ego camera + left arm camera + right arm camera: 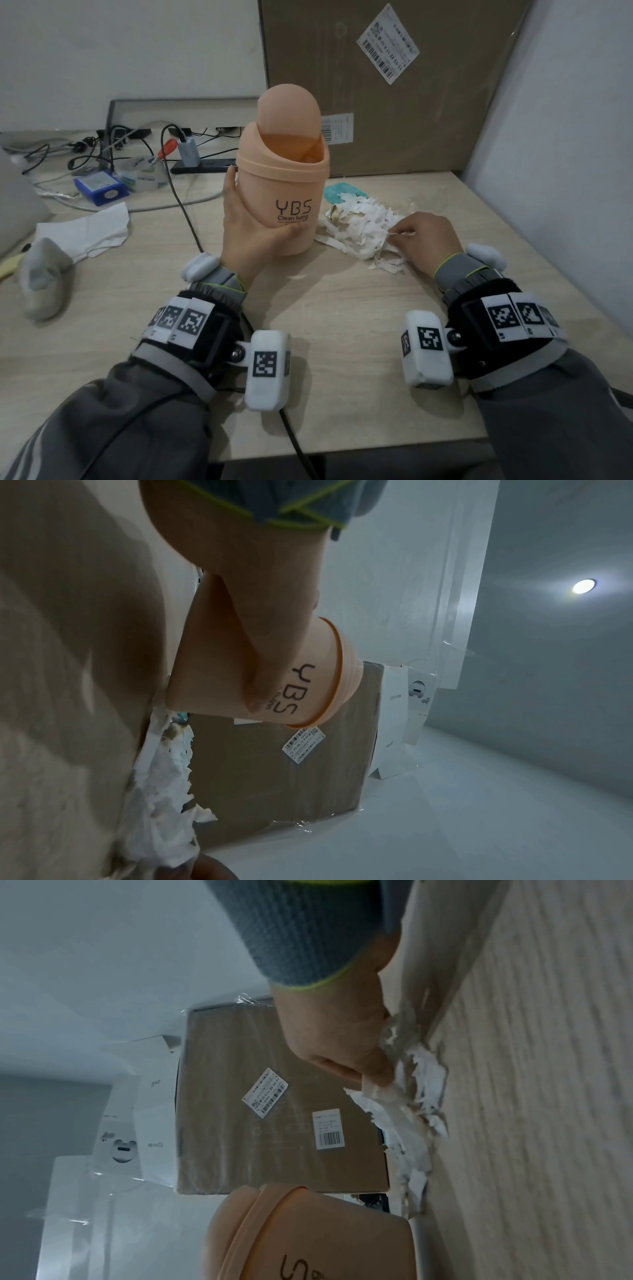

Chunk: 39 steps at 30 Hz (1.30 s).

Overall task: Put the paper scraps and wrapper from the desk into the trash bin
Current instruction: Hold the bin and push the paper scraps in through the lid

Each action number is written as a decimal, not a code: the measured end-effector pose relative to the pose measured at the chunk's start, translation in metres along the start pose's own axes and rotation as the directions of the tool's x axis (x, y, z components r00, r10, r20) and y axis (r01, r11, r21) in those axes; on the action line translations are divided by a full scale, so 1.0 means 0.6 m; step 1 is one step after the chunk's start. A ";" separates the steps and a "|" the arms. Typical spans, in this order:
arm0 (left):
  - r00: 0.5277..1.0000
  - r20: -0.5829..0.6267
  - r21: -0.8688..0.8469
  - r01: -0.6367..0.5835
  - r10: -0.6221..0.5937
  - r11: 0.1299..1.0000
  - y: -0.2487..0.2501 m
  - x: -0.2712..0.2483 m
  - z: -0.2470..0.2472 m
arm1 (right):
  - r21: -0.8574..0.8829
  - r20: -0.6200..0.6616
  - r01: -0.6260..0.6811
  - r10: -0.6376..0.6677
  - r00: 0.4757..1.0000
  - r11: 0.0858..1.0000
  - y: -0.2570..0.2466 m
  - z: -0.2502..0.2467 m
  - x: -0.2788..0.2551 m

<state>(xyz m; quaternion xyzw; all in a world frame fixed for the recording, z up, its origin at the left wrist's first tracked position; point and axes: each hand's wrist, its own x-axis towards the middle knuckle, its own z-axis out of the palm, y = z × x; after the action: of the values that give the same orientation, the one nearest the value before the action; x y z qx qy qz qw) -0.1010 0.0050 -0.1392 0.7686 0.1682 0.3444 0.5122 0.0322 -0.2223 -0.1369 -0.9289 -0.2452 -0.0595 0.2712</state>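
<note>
A: Head view: the left hand (246,222) is wrapping thumb and fingers round the peach YBS trash bin (282,185), standing on the desk (325,325), swing lid (289,109) tipped open. What is the right hand doing?

B: The right hand (426,236) is curling into the pile of shredded paper scraps (363,226) just beside the bin, pinching strips. A teal wrapper (337,192) is lying behind the pile. Inside the bin, something pale is showing, too dim to name.

A: Left wrist view?

B: The thumb (274,653) is pressing across the bin's (212,688) wall above the scraps (164,791).

A: Right wrist view?

B: Fingers (373,1066) are gripping white strips (407,1104) against the desk (548,1096). Judged, gathering is underway; next the handful needs lifting over the open lid.
</note>
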 end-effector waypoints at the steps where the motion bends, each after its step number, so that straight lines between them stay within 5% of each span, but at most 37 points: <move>1: 1.000 0.001 0.002 0.000 0.000 1.000 0.000 0.000 0.000 | 0.010 -0.045 0.011 -0.010 0.999 1.000 0.000 -0.001 0.001; 6: 1.000 0.011 0.004 0.001 -0.001 1.000 0.001 -0.001 0.000 | 0.056 -0.186 0.037 -0.026 0.982 0.998 0.003 -0.006 0.001; 11: 1.000 0.028 0.004 0.002 -0.002 1.000 0.002 -0.002 -0.001 | 0.276 -0.319 0.056 0.037 0.947 0.959 -0.006 -0.008 -0.007; 16: 0.999 0.033 0.008 0.008 -0.008 1.000 0.002 -0.002 0.001 | 0.564 -0.183 -0.064 0.199 0.963 0.823 -0.008 0.001 -0.006; 20: 0.999 0.032 0.006 0.003 -0.003 1.000 -0.001 0.000 0.001 | 0.635 -0.089 -0.150 0.264 0.960 0.758 -0.009 0.009 -0.004; 29: 1.000 0.028 0.013 -0.006 0.006 1.000 -0.013 0.008 0.002 | 0.643 0.024 -0.227 0.276 0.961 0.731 -0.015 0.018 -0.001; 39: 0.999 0.039 0.016 -0.014 0.013 1.000 -0.016 0.010 0.004 | 0.486 -0.188 -0.138 0.258 0.948 0.863 -0.006 0.011 0.002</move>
<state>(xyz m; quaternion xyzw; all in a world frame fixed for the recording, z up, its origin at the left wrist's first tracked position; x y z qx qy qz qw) -0.0940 0.0112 -0.1463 0.7805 0.1557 0.3315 0.5067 0.0311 -0.2157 -0.1404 -0.8416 -0.1192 -0.0854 0.5197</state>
